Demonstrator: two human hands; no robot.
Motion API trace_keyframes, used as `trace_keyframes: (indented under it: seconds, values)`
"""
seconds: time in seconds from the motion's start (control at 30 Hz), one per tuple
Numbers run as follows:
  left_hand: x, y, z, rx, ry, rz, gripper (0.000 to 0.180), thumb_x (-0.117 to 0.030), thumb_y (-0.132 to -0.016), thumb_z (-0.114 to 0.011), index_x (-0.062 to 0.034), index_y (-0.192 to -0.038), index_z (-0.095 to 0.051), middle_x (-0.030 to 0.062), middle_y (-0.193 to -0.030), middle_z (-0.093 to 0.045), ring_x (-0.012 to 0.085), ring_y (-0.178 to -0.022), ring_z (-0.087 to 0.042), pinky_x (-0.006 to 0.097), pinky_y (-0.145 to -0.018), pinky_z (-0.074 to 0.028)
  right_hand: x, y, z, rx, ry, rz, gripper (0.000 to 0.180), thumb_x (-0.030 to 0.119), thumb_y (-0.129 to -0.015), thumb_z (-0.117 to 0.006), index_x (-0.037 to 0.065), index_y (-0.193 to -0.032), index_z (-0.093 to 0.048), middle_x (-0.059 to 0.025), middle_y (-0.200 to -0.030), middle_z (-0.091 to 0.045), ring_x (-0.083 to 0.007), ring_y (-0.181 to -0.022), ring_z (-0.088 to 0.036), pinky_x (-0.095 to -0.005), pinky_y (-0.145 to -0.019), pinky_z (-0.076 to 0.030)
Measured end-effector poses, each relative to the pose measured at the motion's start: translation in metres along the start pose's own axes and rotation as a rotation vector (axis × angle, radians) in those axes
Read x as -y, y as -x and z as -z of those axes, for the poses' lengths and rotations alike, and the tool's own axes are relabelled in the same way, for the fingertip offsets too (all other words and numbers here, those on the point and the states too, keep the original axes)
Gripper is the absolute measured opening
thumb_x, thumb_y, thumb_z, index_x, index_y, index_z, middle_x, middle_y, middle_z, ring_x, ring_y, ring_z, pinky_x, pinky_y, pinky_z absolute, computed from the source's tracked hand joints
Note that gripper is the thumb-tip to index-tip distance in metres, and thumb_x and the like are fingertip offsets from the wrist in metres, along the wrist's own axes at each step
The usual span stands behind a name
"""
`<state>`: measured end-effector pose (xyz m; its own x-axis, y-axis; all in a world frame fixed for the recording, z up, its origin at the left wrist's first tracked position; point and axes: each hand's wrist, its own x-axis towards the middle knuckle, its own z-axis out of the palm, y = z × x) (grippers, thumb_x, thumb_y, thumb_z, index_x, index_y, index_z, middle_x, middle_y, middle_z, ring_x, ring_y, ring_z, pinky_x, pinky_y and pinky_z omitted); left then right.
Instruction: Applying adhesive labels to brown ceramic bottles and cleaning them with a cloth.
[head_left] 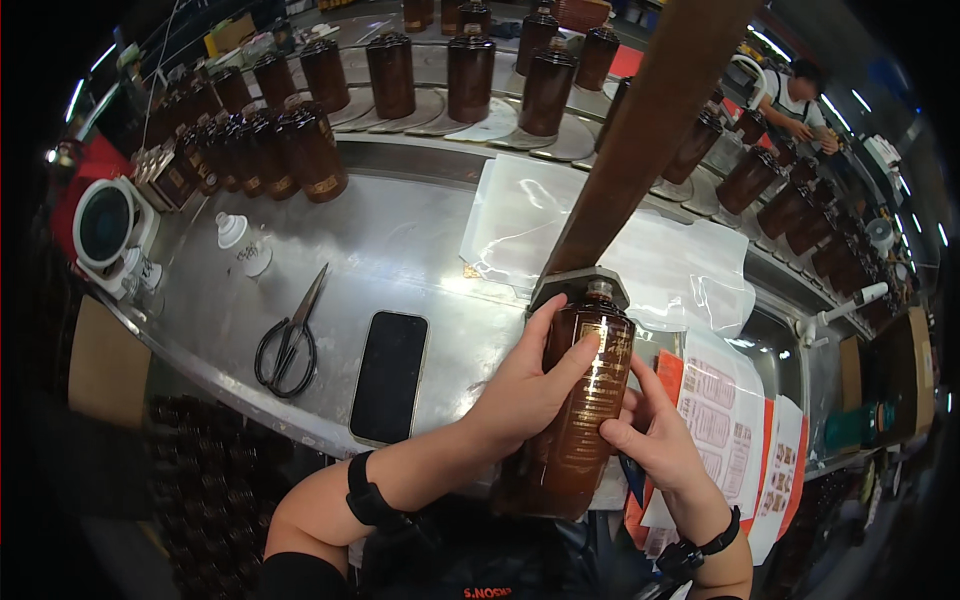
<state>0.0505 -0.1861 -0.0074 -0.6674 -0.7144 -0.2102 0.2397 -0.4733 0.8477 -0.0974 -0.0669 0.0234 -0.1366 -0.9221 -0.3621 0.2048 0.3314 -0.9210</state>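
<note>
The brown bottle [575, 450], nearest the torso, leans away, grasped by both hands: the left hand [535, 385] around its upper side, thumb across the printed face, the right hand [660, 440] against the opposite side. It looks like stiff glass, probably heavy, slick and breakable; the broad body seems the safest hold. Beyond rise a brown beam [640, 150] and similar bottles [470, 80].

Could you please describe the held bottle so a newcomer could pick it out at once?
Find the metal bench, then the brown post slanting across the view. Just below its lower end, an amber-brown bottle is between the left hand and the right hand. Unlike the bottles standing in rows beyond, this one is hand-held, its fine gold lettering facing the camera.
</note>
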Motion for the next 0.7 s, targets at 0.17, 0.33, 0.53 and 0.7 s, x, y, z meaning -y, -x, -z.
trace_keyframes:
  seconds: [0.17, 0.33, 0.53, 0.7]
  values:
    - [-0.006, 0.002, -0.001, 0.036, 0.006, 0.019, 0.064, -0.022, -0.105, -0.054, 0.0008, -0.154, -0.020, 0.0157, -0.143, -0.047, 0.0200, -0.130, -0.048, 0.033, -0.107, -0.041, 0.003, 0.001, 0.000, 0.010, 0.013, 0.002, 0.095, 0.010, -0.088, -0.076, 0.002, -0.159, -0.013, -0.0100, -0.124, -0.060, -0.0057, -0.089, -0.054, -0.0238, -0.087, -0.044]
    - [-0.006, 0.002, 0.006, 0.028, 0.006, -0.001, 0.070, -0.027, -0.104, -0.055, 0.0031, -0.155, -0.018, 0.0168, -0.142, -0.048, 0.0194, -0.128, -0.049, 0.032, -0.107, -0.041, 0.003, -0.001, -0.006, -0.013, 0.005, 0.020, 0.093, 0.007, -0.089, -0.074, 0.001, -0.158, -0.013, -0.0104, -0.122, -0.061, -0.0074, -0.092, -0.057, -0.0247, -0.089, -0.045]
    - [-0.005, 0.014, 0.023, 0.079, -0.051, 0.022, 0.075, -0.028, -0.105, -0.054, 0.0032, -0.157, -0.010, 0.0167, -0.148, -0.043, 0.0201, -0.135, -0.044, 0.032, -0.111, -0.036, 0.007, -0.007, 0.004, -0.004, 0.062, -0.054, 0.083, 0.007, -0.093, -0.069, 0.003, -0.158, -0.018, -0.0097, -0.119, -0.063, -0.0071, -0.093, -0.058, -0.0246, -0.087, -0.047]
    - [-0.004, 0.026, 0.021, 0.189, -0.078, -0.030, 0.073, -0.022, -0.104, -0.054, 0.0023, -0.157, -0.011, 0.0149, -0.146, -0.046, 0.0184, -0.133, -0.046, 0.033, -0.111, -0.038, 0.016, -0.008, -0.004, 0.013, 0.019, -0.085, 0.082, 0.010, -0.093, -0.070, 0.004, -0.158, -0.019, -0.0116, -0.121, -0.065, -0.0081, -0.095, -0.061, -0.0248, -0.087, -0.048]
